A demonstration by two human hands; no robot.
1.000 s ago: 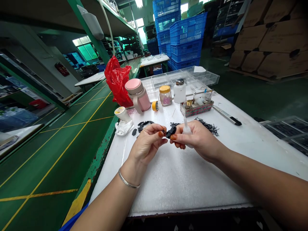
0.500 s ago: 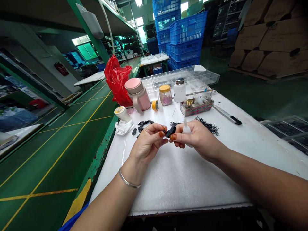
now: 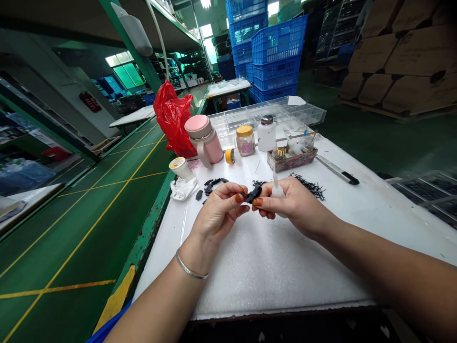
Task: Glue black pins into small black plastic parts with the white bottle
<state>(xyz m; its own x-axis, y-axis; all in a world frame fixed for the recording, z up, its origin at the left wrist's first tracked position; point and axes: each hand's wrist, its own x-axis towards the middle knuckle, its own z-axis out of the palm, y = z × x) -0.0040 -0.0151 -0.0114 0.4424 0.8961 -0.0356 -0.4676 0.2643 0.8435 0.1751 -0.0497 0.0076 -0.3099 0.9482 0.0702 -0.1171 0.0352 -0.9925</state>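
The left hand [image 3: 221,212] had its grip pinched together at the fingertips, apparently on a tiny dark piece [image 3: 243,194] too small to identify. The right hand [image 3: 291,205] was clamped on a small, irregular black part [image 3: 254,193] between thumb and fingers, and also held a translucent white squeeze bottle with a thin nozzle [image 3: 277,191] against the palm, nozzle up. The black part was between the two hands, above the white-topped bench [image 3: 271,271]; whether the tiny piece touched it could not be told.

Sharing one hand between part and bottle looked the weak point: tightening on the part might have squeezed the bottle, and any liquid inside could have run onto the fingers. A loose pinch could have dropped the tiny piece, easily lost among the scattered black pieces [image 3: 214,185] or the heap of thin black sticks [image 3: 310,186] on the bench beyond.
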